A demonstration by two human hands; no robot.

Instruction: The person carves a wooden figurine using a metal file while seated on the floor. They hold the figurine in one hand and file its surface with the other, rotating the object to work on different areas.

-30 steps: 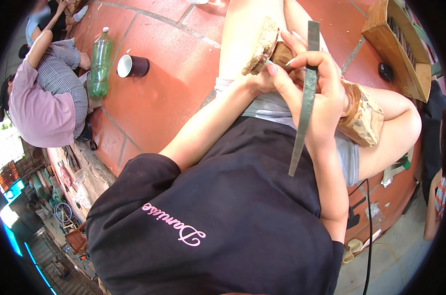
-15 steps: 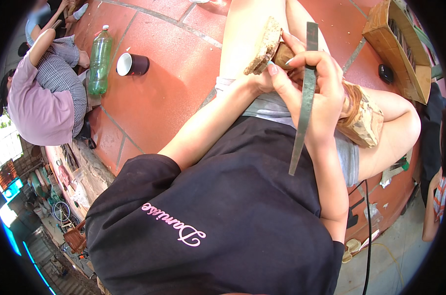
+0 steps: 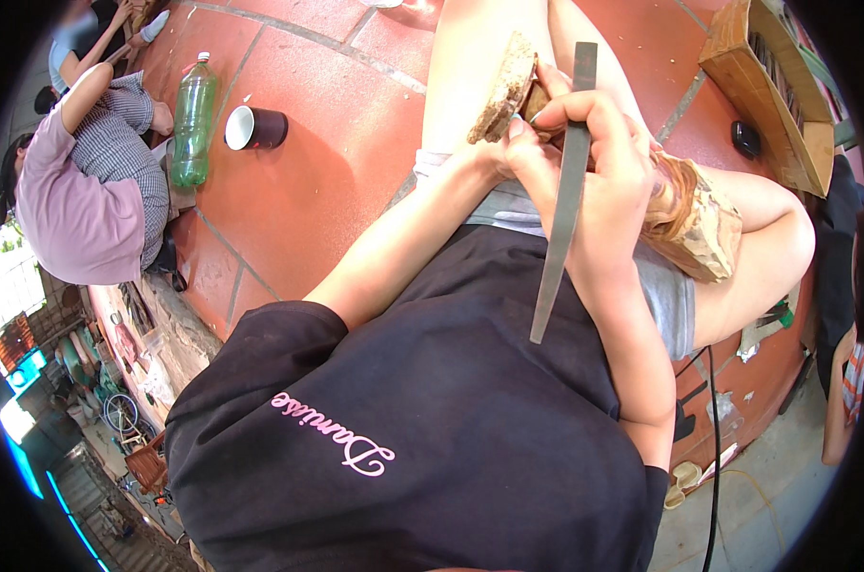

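Right hand (image 3: 611,173) and flat metal tool (image 3: 561,210) shifted slightly left since the earlier frame. Right grip closed round the tool, index finger hooked over it. Carved wood piece (image 3: 703,229) across the lap. Left hand (image 3: 500,155) by its left end, mostly hidden; grip unreadable. Green bottle (image 3: 194,124), dark cup (image 3: 270,130) on tiled floor (image 3: 308,210).

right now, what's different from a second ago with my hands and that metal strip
Your right hand has shifted to the left, carrying the flat metal strip with it. Nothing was visibly taken hold of or let go. The left hand, carved wood, green bottle and dark cup stayed about where they were.
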